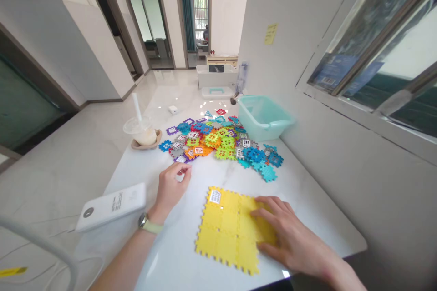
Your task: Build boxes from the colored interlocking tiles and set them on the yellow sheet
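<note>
A flat yellow panel (227, 223) of joined, toothed plastic tiles lies on the white table in front of me; a small white window-grid piece (215, 196) sits in its far left corner. My right hand (287, 232) rests over the panel's right side, fingers spread and thumb apart, touching the tiles and partly covering them. Left of the panel, my left hand (172, 188) hovers with its fingers curled and thumb and forefinger tips together; nothing shows between them. Just beyond it is a heap of coloured interlocking tiles (221, 138), with purple and orange ones nearest.
A turquoise basin (262, 118) stands behind the heap by the wall. At left are a lidded drink cup (145, 135) in a cardboard holder (146, 146) and a white power bank (111, 207). Farther back stand a white box (205, 77) and a clear bottle (241, 77).
</note>
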Tool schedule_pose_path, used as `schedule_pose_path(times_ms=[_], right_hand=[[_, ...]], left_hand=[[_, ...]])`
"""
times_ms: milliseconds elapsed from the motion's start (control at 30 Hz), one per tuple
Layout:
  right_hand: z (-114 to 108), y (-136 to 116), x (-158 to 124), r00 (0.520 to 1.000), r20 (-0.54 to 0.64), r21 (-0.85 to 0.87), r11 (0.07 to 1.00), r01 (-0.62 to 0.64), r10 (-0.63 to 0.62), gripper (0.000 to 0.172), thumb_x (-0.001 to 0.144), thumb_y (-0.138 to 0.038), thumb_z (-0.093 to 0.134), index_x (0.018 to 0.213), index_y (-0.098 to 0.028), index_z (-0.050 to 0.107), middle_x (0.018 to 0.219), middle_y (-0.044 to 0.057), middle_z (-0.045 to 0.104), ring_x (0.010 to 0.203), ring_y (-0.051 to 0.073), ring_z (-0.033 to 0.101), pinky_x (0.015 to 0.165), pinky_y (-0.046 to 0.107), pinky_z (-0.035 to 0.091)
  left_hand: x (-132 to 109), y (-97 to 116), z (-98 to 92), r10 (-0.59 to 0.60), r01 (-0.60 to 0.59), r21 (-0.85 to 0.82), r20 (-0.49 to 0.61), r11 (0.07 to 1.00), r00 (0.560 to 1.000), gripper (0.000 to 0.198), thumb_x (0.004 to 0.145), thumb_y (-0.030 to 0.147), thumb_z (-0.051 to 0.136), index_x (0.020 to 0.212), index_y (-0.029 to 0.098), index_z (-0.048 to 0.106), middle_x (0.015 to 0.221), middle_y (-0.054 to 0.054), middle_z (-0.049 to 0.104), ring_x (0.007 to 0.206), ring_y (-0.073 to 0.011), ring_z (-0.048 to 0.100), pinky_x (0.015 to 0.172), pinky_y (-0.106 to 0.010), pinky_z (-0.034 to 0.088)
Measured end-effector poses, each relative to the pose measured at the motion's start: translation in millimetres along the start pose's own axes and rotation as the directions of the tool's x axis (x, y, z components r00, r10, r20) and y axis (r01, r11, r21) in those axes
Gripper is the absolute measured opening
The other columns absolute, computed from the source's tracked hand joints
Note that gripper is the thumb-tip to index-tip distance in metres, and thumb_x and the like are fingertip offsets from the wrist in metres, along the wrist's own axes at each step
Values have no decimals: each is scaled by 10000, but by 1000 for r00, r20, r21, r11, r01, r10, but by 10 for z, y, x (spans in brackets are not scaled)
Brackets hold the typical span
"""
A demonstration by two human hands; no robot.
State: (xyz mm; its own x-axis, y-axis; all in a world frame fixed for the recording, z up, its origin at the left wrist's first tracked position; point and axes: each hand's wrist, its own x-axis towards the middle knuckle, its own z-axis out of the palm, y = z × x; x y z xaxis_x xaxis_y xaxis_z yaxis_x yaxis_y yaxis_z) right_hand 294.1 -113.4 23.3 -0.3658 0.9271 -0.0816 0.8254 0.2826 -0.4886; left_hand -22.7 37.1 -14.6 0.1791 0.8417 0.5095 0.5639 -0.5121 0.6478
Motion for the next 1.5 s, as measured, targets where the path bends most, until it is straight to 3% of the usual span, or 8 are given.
schedule_pose_path(times_ms=[167,233,333,500,700,1033,1300,1500], right_hand=[[112,409,-802,959,-152,-47,967,-249,240,466,805,-467,676,1237,-300,633,1368,145,545,1249,391,490,989,554,462],[158,537,-963,928,-220,-71,944,-323,301,461,811,-511,653,1216,-292,648,1358,150,553,1236,389,506,975,538,471],[179,653,-1052,900,-286,-102,924,-369,328,451,807,-507,647,1192,-272,654,1344,153,561,1227,383,516,969,526,468],[165,805,-1169,848,-379,-140,882,-449,371,428,805,-507,627,1130,-229,655,1263,166,601,1142,369,575,917,510,495],[289,986,-1223,727,-562,-163,809,-565,394,535,872,-598,495,1135,-155,640,1203,219,621,1065,404,606,893,569,490],[239,1171,-491,669,-682,-218,790,-573,297,424,982,-337,370,1116,-113,704,1209,195,674,1099,343,622,906,501,513],[201,1126,-253,781,-554,-299,808,-509,287,493,967,-440,447,1339,-160,609,1433,192,531,1331,376,475,1034,553,427],[198,1147,-334,818,-505,-311,826,-470,276,569,961,-499,441,1395,-152,562,1486,195,475,1381,382,419,1076,562,393]], left_hand=[[32,289,285,109,-107,-17,157,994,982,147,898,180,523,863,210,662,839,-33,692,808,-190,644,751,-313,522],[142,624,614,203,-201,-33,272,979,941,140,876,179,553,938,220,671,945,-45,699,927,-211,641,856,-353,524],[387,1201,1279,390,-426,-45,498,904,775,202,878,254,612,1067,224,674,1106,-43,691,1052,-217,602,959,-364,486],[746,1589,2091,434,-526,-4,572,850,696,291,874,280,643,1162,237,665,1351,-80,588,1277,-312,471,1086,-512,327],[643,1182,1864,353,-557,139,642,819,680,337,958,328,525,1283,269,596,1463,-100,488,1260,-321,485,1085,-553,272],[393,947,1232,241,-508,326,601,797,762,298,956,261,508,1237,260,607,1438,-93,508,1261,-321,463,1057,-514,343],[547,1332,1688,176,-391,366,499,845,848,478,893,114,474,1358,226,499,1531,-125,370,1420,-349,262,1132,-612,208],[830,1586,2305,214,-457,212,667,864,714,405,1001,324,358,1370,266,515,1497,-79,461,1358,-281,417,1084,-521,361]])
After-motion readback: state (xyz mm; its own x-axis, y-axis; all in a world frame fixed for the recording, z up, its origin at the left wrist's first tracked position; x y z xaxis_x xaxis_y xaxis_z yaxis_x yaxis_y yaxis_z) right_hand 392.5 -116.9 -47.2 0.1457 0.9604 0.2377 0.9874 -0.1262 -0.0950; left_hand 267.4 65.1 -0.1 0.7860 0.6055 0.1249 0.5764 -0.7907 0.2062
